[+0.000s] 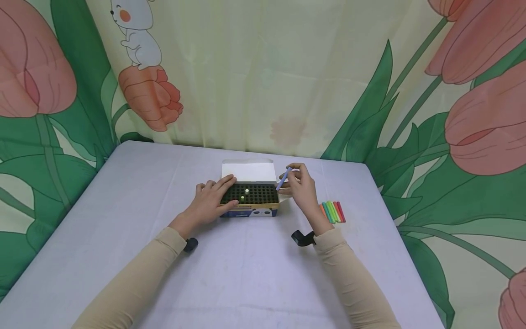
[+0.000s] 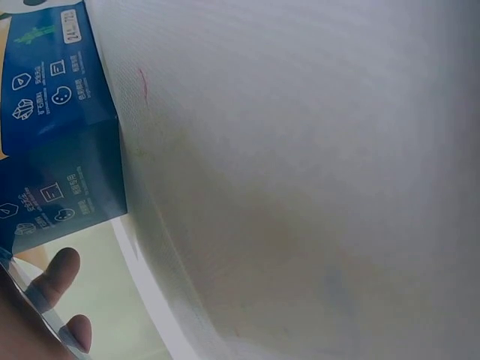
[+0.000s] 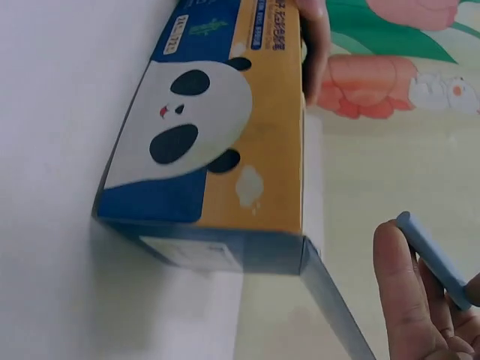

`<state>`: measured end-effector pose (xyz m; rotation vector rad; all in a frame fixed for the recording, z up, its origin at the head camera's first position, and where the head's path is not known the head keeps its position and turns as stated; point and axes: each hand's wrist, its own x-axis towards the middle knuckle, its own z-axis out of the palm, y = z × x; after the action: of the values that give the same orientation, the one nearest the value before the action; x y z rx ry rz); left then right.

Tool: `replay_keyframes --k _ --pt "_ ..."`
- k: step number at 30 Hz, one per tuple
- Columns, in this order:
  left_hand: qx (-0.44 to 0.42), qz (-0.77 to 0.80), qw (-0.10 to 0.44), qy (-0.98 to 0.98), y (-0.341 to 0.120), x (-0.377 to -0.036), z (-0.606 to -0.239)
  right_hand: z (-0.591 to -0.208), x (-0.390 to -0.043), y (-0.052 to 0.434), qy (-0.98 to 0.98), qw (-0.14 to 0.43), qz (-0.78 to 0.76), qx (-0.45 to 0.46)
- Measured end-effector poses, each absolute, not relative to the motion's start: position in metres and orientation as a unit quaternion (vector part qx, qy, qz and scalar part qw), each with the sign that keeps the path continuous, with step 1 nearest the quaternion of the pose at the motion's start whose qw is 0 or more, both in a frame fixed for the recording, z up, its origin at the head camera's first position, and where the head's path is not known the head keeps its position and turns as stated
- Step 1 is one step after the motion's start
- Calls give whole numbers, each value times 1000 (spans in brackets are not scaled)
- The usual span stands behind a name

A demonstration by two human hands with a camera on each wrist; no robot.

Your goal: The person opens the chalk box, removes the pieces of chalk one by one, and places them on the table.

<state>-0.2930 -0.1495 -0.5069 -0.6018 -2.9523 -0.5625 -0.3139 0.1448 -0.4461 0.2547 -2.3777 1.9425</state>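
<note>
A chalk box [image 1: 248, 211] with a panda on its front stands at the table's middle. Its lid [image 1: 248, 172] is raised at the back, and a black tray of holes [image 1: 263, 193] fills the top. Two pale chalk ends show in the tray. My left hand [image 1: 209, 199] rests on the box's left end, fingers extended towards the back and thumb on the front rim. Just off the right end, my right hand [image 1: 302, 186] pinches a blue chalk stick [image 3: 435, 259]. The stick is tilted, its lower end near the tray's right edge.
Several coloured chalk sticks [image 1: 333, 212] lie side by side on the white tablecloth [image 1: 246, 274], right of the box and beside my right wrist. A side flap [image 3: 337, 300] sticks out from the box's right end. Behind the table hangs a printed curtain [image 1: 255, 82].
</note>
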Motion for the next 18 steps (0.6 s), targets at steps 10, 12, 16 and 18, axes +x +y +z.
replay_keyframes --k 10,12,16,18 --pt "-197 -184 38 -962 -149 -292 -506 -449 -310 182 -782 45 619 56" --pt "-194 -185 38 -963 -150 -291 -507 -450 -309 190 -777 42 626 54" --pt "-191 -185 38 -963 -151 -292 -507 -460 -306 209 -771 36 634 55" --pt "-193 -184 38 -963 -150 -292 -507 -466 -304 219 -771 40 633 53"
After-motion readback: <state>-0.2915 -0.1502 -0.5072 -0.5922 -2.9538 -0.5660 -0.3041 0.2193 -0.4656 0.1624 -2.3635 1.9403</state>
